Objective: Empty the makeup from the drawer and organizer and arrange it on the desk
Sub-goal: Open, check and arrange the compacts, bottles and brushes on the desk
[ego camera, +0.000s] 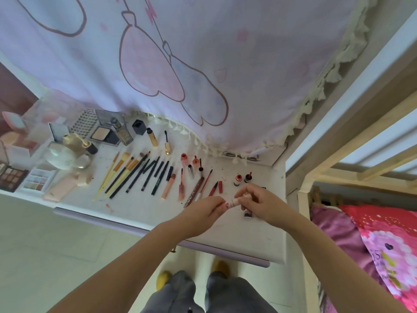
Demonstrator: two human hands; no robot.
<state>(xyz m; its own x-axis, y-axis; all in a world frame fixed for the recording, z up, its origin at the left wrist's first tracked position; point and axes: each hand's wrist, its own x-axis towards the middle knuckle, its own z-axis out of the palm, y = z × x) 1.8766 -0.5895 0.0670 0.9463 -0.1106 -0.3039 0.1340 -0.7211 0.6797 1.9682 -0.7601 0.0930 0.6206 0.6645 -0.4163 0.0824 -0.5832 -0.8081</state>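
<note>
Lipstick tube [232, 203], pale pink, sits pinched between your two hands above the white desk [237, 231]: your left hand [203, 213] curls round one end, your right hand [257, 203] clamps the other. Just beyond your grip stand two small red-capped bottles [242, 179]. Farther left lie lip glosses [168, 186], then a fanned row of pencils and brushes [133, 175], with eyeshadow palettes [13, 177] farthest away.

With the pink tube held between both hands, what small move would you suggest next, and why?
Probably lay the pink tube, held by left hand and right hand, on the desk just right of the lip pencils, continuing the row.
</note>
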